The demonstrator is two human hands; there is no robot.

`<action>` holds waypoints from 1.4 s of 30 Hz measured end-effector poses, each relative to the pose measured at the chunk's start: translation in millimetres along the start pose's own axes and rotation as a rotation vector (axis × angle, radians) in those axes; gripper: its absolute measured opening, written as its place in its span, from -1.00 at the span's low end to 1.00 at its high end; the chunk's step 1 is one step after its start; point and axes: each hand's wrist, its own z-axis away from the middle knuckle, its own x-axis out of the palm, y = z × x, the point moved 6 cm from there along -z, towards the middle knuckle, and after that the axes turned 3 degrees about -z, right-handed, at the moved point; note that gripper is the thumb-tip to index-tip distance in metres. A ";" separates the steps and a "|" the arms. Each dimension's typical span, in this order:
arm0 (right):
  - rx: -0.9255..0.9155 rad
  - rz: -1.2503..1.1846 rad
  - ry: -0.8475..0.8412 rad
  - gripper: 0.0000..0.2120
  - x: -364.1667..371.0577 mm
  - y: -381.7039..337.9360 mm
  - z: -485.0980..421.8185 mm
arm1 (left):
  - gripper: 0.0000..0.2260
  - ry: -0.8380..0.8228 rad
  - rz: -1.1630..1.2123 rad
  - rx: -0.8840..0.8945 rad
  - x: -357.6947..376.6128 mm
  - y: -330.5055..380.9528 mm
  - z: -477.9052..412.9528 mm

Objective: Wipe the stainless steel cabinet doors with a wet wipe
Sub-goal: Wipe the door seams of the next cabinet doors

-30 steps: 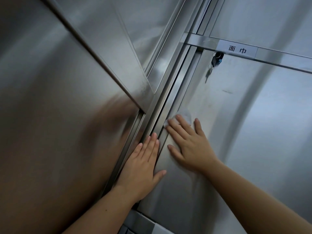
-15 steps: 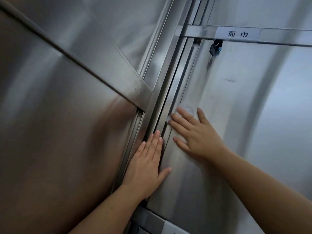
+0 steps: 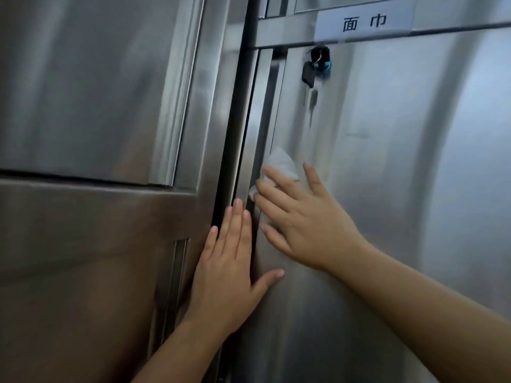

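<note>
A tall stainless steel cabinet door (image 3: 387, 167) fills the right half of the view. My right hand (image 3: 304, 219) lies flat on it with straight, spread fingers, pressing a white wet wipe (image 3: 280, 163) against the steel near the door's left edge. The wipe sticks out above and left of the fingertips. My left hand (image 3: 229, 269) rests flat, fingers together and pointing up, along the dark vertical gap between this door and the left-hand doors (image 3: 96, 244). Its thumb reaches onto the right door.
A black key with a blue tag (image 3: 315, 67) hangs from the lock at the door's top left. Above it a white label (image 3: 365, 22) with two characters is stuck on the horizontal rail. An upper left door panel (image 3: 91, 84) sits above a horizontal seam.
The view has swung so the cabinets now stand nearly upright. My right hand with the wipe has slid a little up the door. My left hand stays on the gap.
</note>
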 end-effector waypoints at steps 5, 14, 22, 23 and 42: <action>0.046 0.013 -0.056 -0.52 -6.5 26.5 -23.3 | -0.15 -0.082 -0.043 -0.037 -14.7 -0.7 -35.5; 0.074 -0.109 -0.076 -0.52 -19.3 52.2 -47.0 | -0.02 -0.230 -0.068 -0.055 -41.5 -1.3 -84.1; 0.237 -0.227 -0.170 -0.45 -25.4 54.2 -39.0 | -0.11 -0.236 -0.174 -0.003 -79.0 -0.5 -119.5; 0.280 -0.254 -0.171 -0.44 -27.8 54.4 -38.2 | -0.13 -0.239 -0.197 0.000 -84.2 -2.1 -123.9; 0.561 -0.638 -0.431 -0.30 -49.1 61.6 -58.5 | -0.06 -0.494 -0.295 0.187 -157.1 -33.6 -154.2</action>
